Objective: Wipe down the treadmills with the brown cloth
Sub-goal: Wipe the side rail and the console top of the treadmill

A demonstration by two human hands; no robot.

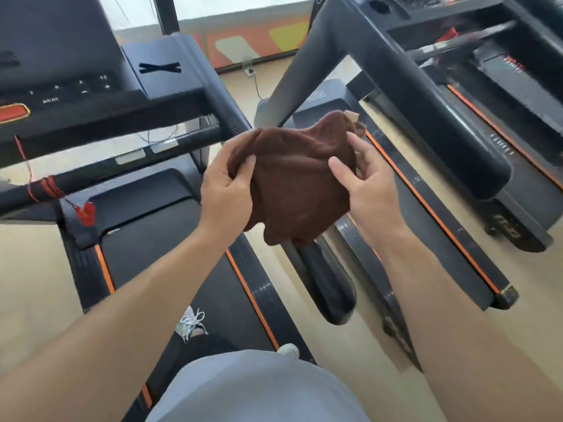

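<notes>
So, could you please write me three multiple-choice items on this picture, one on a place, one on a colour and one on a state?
1. Where is the cloth?
A. Draped over a handrail
B. Held up between both hands, touching no treadmill
C. Lying on the belt

2. What colour are the stripes along the treadmill decks?
A. Orange
B. Blue
C. White

3. How do the hands hold the cloth?
A. Only the left hand grips it
B. Both lie flat on it
C. The left hand and the right hand each pinch a side

Answers:
1 B: the cloth hangs in the air in front of the person, with the floor and a handrail behind it.
2 A: orange lines run along the deck edges.
3 C: a thumb presses the cloth on each side.
</notes>
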